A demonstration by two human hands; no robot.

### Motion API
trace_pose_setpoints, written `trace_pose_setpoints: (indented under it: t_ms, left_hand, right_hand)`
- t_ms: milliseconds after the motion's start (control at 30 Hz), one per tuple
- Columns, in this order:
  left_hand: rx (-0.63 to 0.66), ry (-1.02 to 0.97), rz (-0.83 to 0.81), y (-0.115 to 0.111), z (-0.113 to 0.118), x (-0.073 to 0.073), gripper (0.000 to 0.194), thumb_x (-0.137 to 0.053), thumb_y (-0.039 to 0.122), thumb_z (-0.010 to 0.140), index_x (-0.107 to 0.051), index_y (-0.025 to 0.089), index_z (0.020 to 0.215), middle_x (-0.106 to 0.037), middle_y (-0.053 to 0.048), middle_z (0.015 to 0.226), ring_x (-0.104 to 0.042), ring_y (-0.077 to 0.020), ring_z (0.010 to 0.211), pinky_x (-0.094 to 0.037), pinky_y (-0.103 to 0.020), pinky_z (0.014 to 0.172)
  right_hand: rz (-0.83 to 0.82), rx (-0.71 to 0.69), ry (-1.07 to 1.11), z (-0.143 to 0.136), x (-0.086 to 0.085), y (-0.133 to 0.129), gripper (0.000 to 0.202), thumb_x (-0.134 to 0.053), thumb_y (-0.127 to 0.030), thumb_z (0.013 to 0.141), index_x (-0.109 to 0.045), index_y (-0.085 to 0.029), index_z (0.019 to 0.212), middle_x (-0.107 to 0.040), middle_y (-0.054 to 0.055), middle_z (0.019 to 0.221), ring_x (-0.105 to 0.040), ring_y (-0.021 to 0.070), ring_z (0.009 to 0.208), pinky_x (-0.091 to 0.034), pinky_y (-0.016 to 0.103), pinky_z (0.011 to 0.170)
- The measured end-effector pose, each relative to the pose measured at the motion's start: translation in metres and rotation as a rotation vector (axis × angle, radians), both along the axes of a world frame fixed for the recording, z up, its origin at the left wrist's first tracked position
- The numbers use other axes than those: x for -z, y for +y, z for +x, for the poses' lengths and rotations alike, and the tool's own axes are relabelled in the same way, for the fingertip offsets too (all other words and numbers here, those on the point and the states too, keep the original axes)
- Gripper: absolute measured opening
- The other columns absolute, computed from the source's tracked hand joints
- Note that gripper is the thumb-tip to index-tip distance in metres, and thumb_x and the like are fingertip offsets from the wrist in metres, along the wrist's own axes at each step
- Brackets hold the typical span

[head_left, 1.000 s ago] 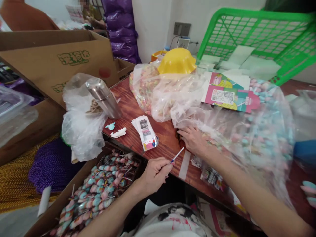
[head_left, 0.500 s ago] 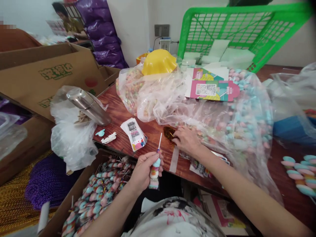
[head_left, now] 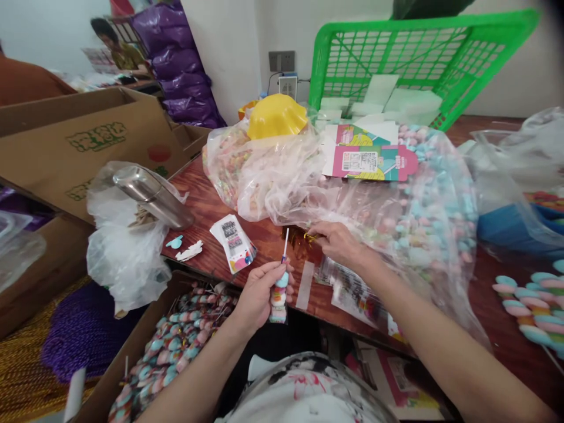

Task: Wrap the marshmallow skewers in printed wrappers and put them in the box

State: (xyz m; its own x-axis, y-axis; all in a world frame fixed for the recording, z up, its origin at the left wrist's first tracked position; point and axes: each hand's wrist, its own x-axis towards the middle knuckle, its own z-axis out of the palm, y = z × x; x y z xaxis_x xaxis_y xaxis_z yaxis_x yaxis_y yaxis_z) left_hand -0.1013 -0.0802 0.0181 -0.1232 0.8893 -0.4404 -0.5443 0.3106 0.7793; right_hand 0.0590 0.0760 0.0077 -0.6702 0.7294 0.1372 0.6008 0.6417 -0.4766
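Left hand (head_left: 258,292) is closed around 1 wrapped marshmallow stick (head_left: 279,294), held stick-up just over the near edge of the wooden table (head_left: 207,205). Right hand (head_left: 337,241) pinches gold twist ties (head_left: 304,238) on the table, beside the clear candy bag (head_left: 414,217). Box of finished sticks (head_left: 171,346) sits below left.

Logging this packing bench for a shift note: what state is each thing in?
Left hand: shut on candy stick, stick end up.
Right hand: pinching gold ties.
Steel flask: lying tilted, capped.
Green crate: tipped on edge.
Candy bag: open.
Cardboard box: open, filled with wrapped candy.
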Motion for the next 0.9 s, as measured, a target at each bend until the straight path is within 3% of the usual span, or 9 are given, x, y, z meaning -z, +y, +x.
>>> trace_pose_setpoints:
  t_ms: [200,333,467,567,700,900]
  left_hand:
    - [0.025,-0.006,0.018,0.007,0.004,-0.003,0.029,-0.077,0.035,0.067,-0.066,0.011,0.081,-0.064,-0.002,0.064,-0.057,-0.0099,0.05,-0.046,-0.02,0.043]
    - [0.006,0.0,0.027,0.007,0.0,-0.002,0.029,-0.076,0.034,0.067,-0.066,0.011,0.082,-0.065,-0.002,0.065,-0.058,-0.0105,0.051,-0.047,-0.02,0.044]
    - [-0.035,-0.016,0.044,0.008,-0.006,0.0,0.027,-0.077,0.032,0.066,-0.067,0.012,0.082,-0.066,-0.002,0.068,-0.059,-0.0112,0.054,-0.05,-0.022,0.047]
    - [-0.039,-0.013,0.061,0.013,-0.007,-0.002,0.027,-0.078,0.031,0.065,-0.068,0.012,0.082,-0.068,-0.004,0.077,-0.059,-0.0105,0.057,-0.052,-0.022,0.049]
    - [0.007,0.011,0.084,0.02,-0.003,-0.007,0.029,-0.078,0.031,0.064,-0.07,0.011,0.084,-0.068,-0.006,0.083,-0.062,-0.0127,0.066,-0.053,-0.022,0.051]
    - [0.108,0.1,0.01,0.025,0.012,-0.006,0.03,-0.077,0.037,0.062,-0.068,0.011,0.072,-0.063,-0.003,0.062,-0.053,-0.0086,0.047,-0.04,-0.018,0.04]
  right_hand:
    - [-0.083,-0.017,0.287,-0.003,0.005,-0.005,0.022,-0.049,-0.014,0.077,-0.071,-0.018,0.081,-0.07,0.004,0.084,-0.062,0.0161,0.079,-0.046,0.03,0.079]
    - [-0.191,0.046,0.493,-0.008,0.011,-0.002,0.026,-0.051,-0.017,0.075,-0.068,-0.017,0.095,-0.067,0.001,0.075,-0.061,0.0132,0.067,-0.049,0.027,0.068]
    - [-0.353,0.079,0.624,-0.006,0.014,-0.002,0.038,-0.055,-0.02,0.07,-0.063,-0.016,0.107,-0.067,0.001,0.079,-0.057,0.0092,0.052,-0.048,0.023,0.052]
    - [-0.432,0.083,0.677,-0.003,0.008,-0.009,0.038,-0.06,-0.019,0.068,-0.065,-0.017,0.106,-0.068,0.0,0.078,-0.055,0.0076,0.049,-0.047,0.021,0.05]
    - [-0.488,0.062,0.757,0.001,-0.002,-0.025,0.035,-0.067,-0.021,0.067,-0.068,-0.019,0.102,-0.07,0.002,0.081,-0.061,0.0109,0.059,-0.052,0.024,0.055]
    - [-0.4,0.176,0.969,0.024,-0.019,-0.063,0.021,-0.067,-0.021,0.076,-0.069,-0.023,0.097,-0.071,0.002,0.082,-0.066,0.0141,0.066,-0.057,0.029,0.063]
